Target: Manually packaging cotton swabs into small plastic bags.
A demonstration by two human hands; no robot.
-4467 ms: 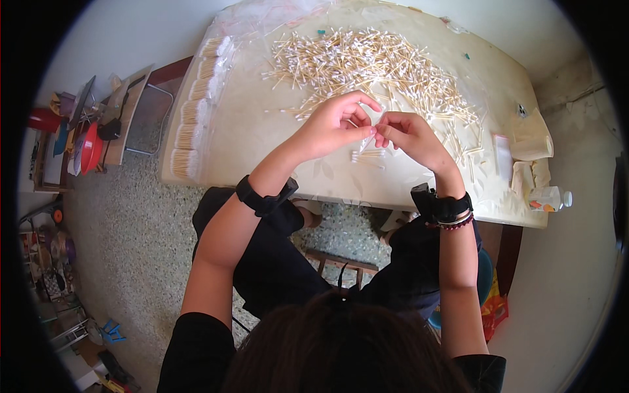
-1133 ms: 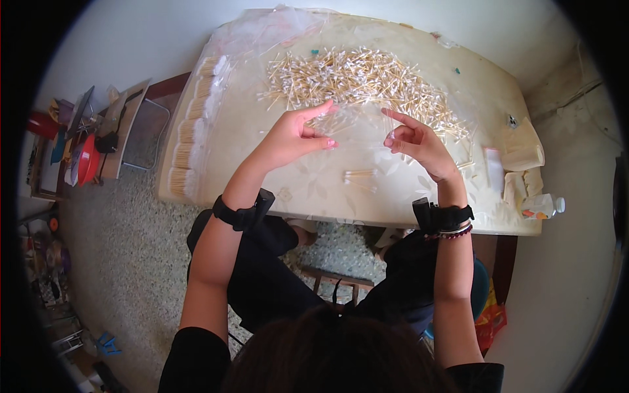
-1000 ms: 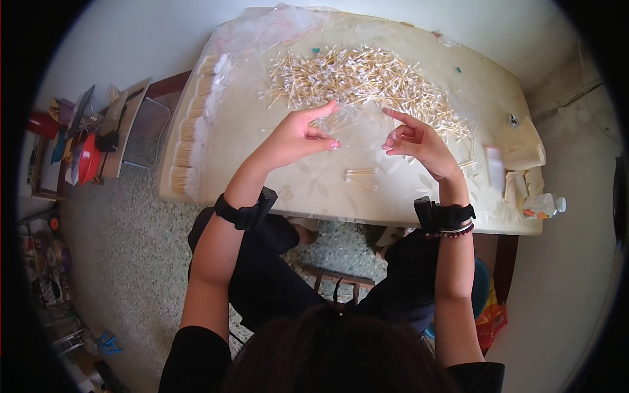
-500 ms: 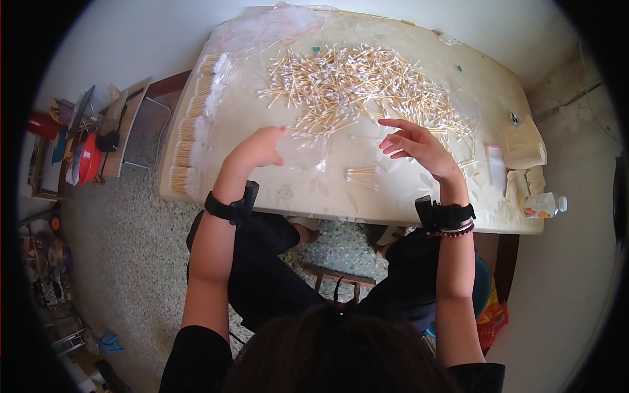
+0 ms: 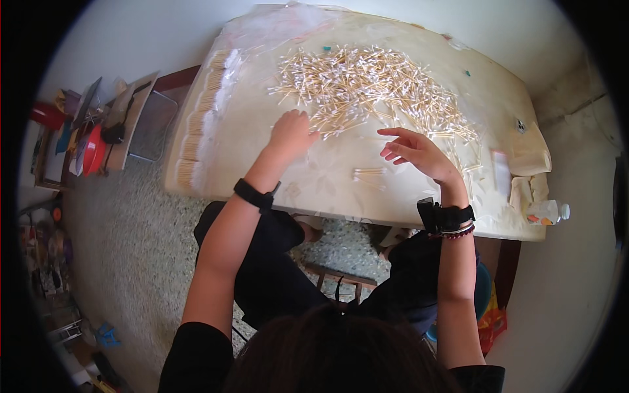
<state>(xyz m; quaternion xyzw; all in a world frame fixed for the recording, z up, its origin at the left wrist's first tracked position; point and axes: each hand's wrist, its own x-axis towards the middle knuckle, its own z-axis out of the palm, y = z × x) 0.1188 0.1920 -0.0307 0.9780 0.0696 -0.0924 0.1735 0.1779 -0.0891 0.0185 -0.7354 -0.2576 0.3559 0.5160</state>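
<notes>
A large loose pile of cotton swabs spreads over the far middle of the table. My left hand is low over the tabletop, just left of the pile's near edge. Its back faces up, its fingers bend downward and its thumb sticks out apart from them toward the swabs. Over the pile's near right edge hovers my right hand, index finger stretched out, the other fingers loosely bent, nothing visible in it. Between the hands and closer to me lies a small group of cotton swabs.
Bundles of swabs line the table's left side along clear plastic film. A clear bottle lies at the right edge, near brown paper. Left of the table, a red basin stands beside a board.
My left hand has moved right and turned, from the bare tabletop toward the pile's near left edge. My right hand has barely moved. The view has shifted slightly.
</notes>
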